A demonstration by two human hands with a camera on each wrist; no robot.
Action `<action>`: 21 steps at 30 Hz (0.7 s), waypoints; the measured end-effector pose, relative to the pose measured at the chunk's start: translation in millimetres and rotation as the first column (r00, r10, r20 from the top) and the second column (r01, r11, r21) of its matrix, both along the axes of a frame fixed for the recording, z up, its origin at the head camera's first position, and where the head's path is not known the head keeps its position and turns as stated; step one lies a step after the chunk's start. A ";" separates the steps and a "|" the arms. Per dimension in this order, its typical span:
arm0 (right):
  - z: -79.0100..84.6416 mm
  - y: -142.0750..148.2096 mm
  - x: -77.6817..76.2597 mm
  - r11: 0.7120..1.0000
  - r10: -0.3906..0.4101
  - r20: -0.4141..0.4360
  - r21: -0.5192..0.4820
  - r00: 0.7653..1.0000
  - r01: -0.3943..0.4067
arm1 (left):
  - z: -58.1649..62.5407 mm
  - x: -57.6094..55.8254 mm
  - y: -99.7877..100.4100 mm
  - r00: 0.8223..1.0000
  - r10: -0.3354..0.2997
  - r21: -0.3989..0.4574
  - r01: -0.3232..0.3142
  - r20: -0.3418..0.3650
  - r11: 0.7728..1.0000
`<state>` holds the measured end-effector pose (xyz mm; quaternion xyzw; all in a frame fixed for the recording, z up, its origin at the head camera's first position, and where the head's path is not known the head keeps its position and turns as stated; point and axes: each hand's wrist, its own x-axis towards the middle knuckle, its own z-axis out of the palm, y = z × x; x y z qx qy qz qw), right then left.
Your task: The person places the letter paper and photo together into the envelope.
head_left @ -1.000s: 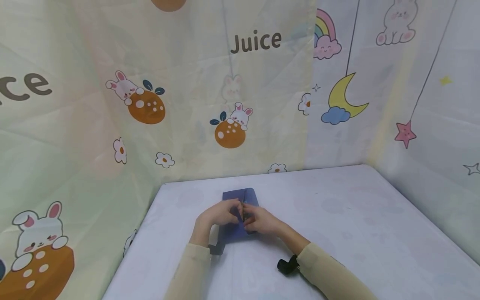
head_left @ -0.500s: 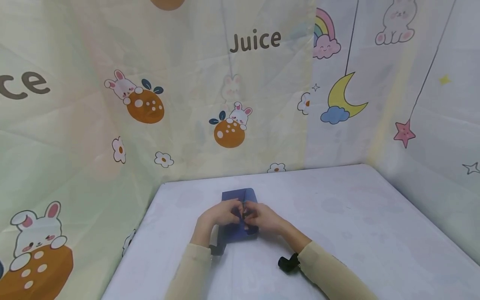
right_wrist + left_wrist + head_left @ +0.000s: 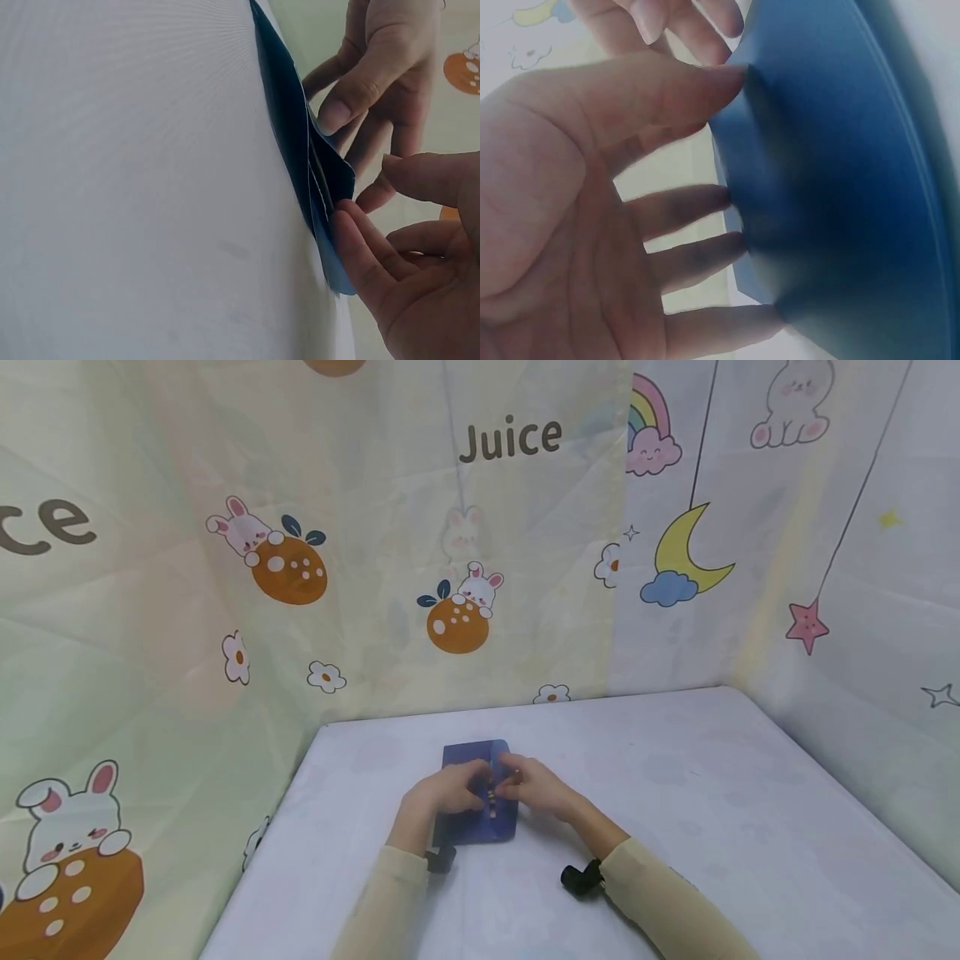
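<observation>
A dark blue folder-like cover lies on the table, with a small multicoloured strip showing down its middle. In the right wrist view its flaps stand partly raised, with a thin pale edge between them. My left hand holds a raised flap, thumb on one side and fingers along the other. My right hand touches the flap's edge with its fingertips, while its thumb stays apart. What lies inside the cover is too dark to make out.
The white table extends around the cover on all sides. A black wrist device hangs by the right sleeve, another by the left. Printed curtains enclose the table's back and sides.
My hands have drawn slightly apart from the cover's middle, the right hand moving rightward. The multicoloured strip between them has come into clearer view.
</observation>
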<state>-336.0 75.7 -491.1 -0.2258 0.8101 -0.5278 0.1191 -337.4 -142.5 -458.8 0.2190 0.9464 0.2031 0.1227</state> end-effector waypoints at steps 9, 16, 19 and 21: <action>0.8 5.6 -3.7 0.999 -0.028 -0.045 0.028 0.999 0.030 | 0.2 1.3 -1.8 0.999 0.047 0.004 -0.047 -0.026 0.999; 3.3 11.2 -3.8 0.997 -0.067 -0.067 0.036 0.995 0.070 | 5.7 -1.5 -3.4 0.992 0.070 0.085 -0.062 -0.101 0.994; 5.4 13.2 -2.6 0.993 -0.096 -0.094 0.062 0.991 0.103 | 4.7 -4.6 -2.6 0.986 0.081 0.102 -0.067 -0.147 0.993; 6.0 14.6 -2.6 0.984 -0.118 -0.153 0.117 0.981 0.136 | 2.5 -7.1 -1.7 0.979 0.081 0.101 -0.063 -0.186 0.993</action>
